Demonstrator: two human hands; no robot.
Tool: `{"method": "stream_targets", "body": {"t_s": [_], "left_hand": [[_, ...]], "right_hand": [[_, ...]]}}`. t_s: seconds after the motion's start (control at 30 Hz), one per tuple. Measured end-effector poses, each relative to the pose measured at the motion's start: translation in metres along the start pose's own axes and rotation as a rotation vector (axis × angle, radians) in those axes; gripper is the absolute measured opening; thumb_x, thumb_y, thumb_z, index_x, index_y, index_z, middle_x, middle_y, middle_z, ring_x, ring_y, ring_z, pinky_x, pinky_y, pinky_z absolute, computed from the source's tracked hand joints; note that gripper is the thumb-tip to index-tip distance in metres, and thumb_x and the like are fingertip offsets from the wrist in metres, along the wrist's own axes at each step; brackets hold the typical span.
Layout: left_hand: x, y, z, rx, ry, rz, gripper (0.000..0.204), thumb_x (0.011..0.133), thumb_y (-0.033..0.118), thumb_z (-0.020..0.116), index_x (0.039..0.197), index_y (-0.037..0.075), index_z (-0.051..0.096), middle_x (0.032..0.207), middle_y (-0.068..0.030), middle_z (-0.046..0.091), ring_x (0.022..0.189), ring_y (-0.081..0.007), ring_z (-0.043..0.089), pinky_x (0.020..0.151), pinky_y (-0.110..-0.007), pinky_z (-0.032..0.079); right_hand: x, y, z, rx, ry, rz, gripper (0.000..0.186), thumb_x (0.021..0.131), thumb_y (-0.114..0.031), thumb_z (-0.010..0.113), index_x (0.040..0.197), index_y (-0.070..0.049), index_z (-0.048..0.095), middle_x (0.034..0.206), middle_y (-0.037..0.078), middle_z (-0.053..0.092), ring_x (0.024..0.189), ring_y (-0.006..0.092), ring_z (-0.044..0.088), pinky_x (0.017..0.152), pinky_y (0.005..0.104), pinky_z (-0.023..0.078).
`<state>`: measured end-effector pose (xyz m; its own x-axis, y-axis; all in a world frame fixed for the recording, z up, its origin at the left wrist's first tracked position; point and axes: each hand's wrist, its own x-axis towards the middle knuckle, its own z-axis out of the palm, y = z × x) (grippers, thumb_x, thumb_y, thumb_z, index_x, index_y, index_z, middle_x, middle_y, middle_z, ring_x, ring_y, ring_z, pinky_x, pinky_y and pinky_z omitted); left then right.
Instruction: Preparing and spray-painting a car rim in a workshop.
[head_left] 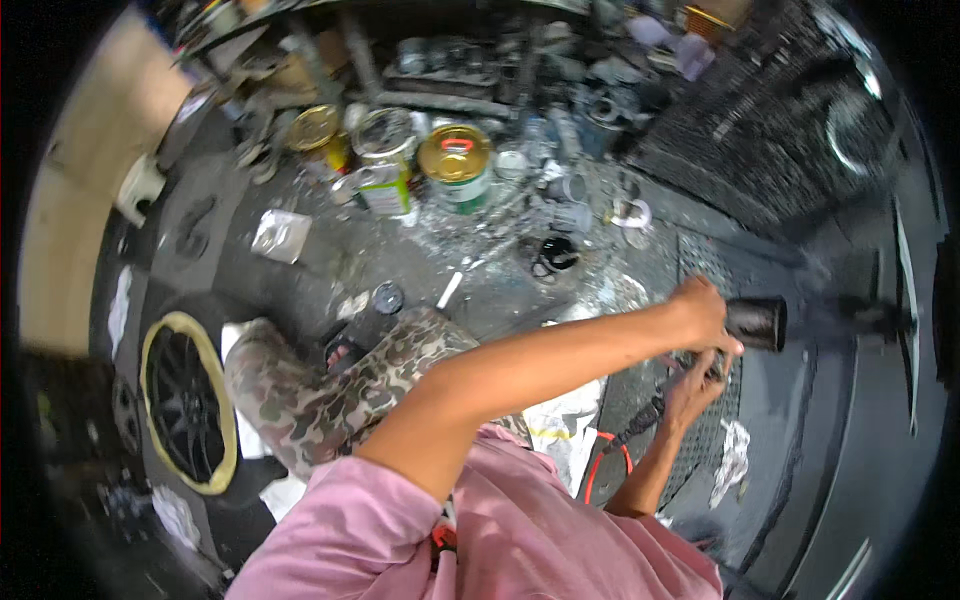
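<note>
At the right, my left hand (698, 308) is closed on the upper part of a spray gun (714, 363), beside its dark cup (755, 323), which lies tilted sideways. Just below it, my right hand (692, 388) grips the same spray gun from underneath. A dark fitting (643, 421) hangs from the gun, with an orange-red hose (600, 455) running downward. Which part each fingertip touches is partly hidden.
Paint cans (455, 155) and tins stand at the back. A black-stained pot (555, 258) sits mid-floor. A dark wheel with tan masking (188, 405) lies at left. A blackened panel (750, 130) and grey booth wall (870, 400) border the right. Crumpled paper (730, 460) lies nearby.
</note>
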<state>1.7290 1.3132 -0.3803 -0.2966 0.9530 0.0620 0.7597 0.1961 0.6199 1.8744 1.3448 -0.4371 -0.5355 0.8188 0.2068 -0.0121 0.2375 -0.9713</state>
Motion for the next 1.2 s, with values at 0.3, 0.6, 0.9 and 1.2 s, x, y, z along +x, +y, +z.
{"method": "stream_targets", "body": {"t_s": [0.3, 0.6, 0.9, 1.2], "left_hand": [[0.027, 0.009, 0.032, 0.055, -0.088, -0.128, 0.098, 0.081, 0.084, 0.045, 0.104, -0.006, 0.075, 0.107, -0.0348, 0.067, 0.110, -0.0476, 0.061, 0.091, -0.056, 0.050], [0.039, 0.017, 0.055, -0.008, 0.048, -0.175, 0.107, 0.078, 0.084, 0.052, 0.110, -0.017, 0.068, 0.131, -0.0454, 0.047, 0.121, -0.0518, 0.050, 0.099, -0.056, 0.044], [0.022, 0.026, 0.043, 0.080, 0.053, -0.267, 0.102, 0.077, 0.085, 0.051, 0.105, -0.011, 0.073, 0.117, -0.0333, 0.058, 0.114, -0.0421, 0.053, 0.092, -0.049, 0.048], [-0.024, -0.004, 0.020, -0.211, 0.173, -0.202, 0.087, 0.083, 0.065, 0.067, 0.128, -0.008, 0.055, 0.129, -0.0347, 0.045, 0.119, -0.0482, 0.052, 0.096, -0.051, 0.049]], "right_hand": [[0.009, 0.022, -0.025, -0.001, -0.052, 0.045, 0.043, 0.107, -0.036, 0.051, 0.131, 0.000, 0.046, 0.095, 0.009, 0.063, 0.067, 0.0110, 0.056, 0.047, 0.0262, 0.043], [0.015, 0.023, -0.034, -0.087, -0.021, -0.013, 0.041, 0.106, -0.037, 0.051, 0.125, -0.001, 0.050, 0.094, 0.008, 0.063, 0.068, 0.0113, 0.055, 0.053, 0.0264, 0.043], [0.013, 0.031, -0.037, 0.024, -0.050, 0.006, 0.031, 0.108, -0.031, 0.050, 0.120, -0.002, 0.050, 0.089, 0.006, 0.061, 0.074, 0.0108, 0.058, 0.060, 0.0258, 0.045], [0.042, 0.027, -0.010, -0.124, -0.075, -0.184, 0.034, 0.107, -0.028, 0.053, 0.124, 0.002, 0.053, 0.082, 0.000, 0.058, 0.073, 0.0064, 0.051, 0.064, 0.0228, 0.041]]}}
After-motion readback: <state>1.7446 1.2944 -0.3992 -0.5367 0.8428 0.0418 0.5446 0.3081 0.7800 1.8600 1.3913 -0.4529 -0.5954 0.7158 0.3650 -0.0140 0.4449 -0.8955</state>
